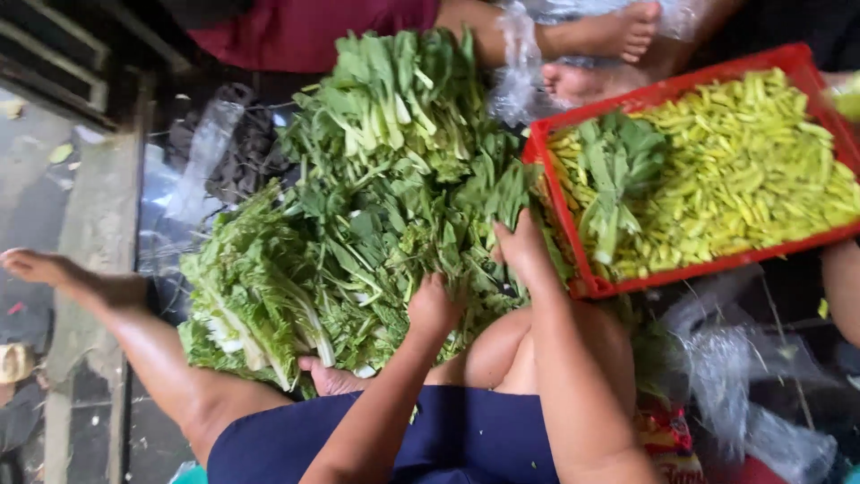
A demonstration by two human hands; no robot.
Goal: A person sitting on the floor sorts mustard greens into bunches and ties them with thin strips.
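Leafy greens (pixel 376 206): matt, crinkled leaf blades, with smoother pale stalks showing a faint sheen. Red crate (pixel 699 267): hard moulded plastic, smooth and slightly glossy along the rim. Yellow-green cut pieces (pixel 761 170) in the crate: waxy, lightly shiny skins are noted. Clear plastic sheeting (pixel 752 376): thin, wrinkled film, glossy where light is caught. Dark blue shorts (pixel 466 439): matt woven cloth. Maroon garment (pixel 305 31): matt cloth. Floor (pixel 81 206): rough, dull, concrete-like surface.
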